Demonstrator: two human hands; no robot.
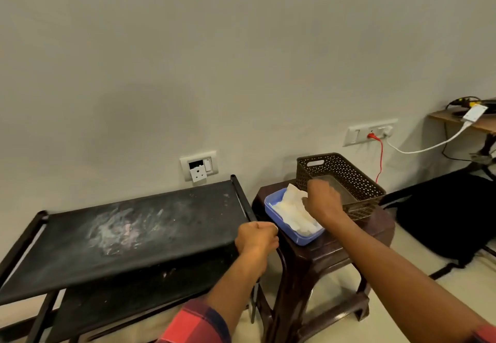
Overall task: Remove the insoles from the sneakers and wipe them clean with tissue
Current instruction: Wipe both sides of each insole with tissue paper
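Dark furniture and a few bright spots against a pale wall

The tissue [292,212] is white, lying in a periwinkle-blue container [303,238]; the perforated basket [357,179] is dark brown with a lattice of small holes, and the stool [335,248] is a glossy deep brown. The rack shelf [67,256] is black, smeared with a whitish-grey smudge [118,231]. The sleeve [196,324] is checked red and black. One cable [380,157] is red, another cable [429,146] white; the switch plate [198,165] is white, the wall [214,47] pale grey, the floor [416,262] cream, the bag [442,214] black.

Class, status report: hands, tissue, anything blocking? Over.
Right hand pinches tissue in blue tub. Left hand fisted, contents unclear. No sneakers in view. Nothing blocking.
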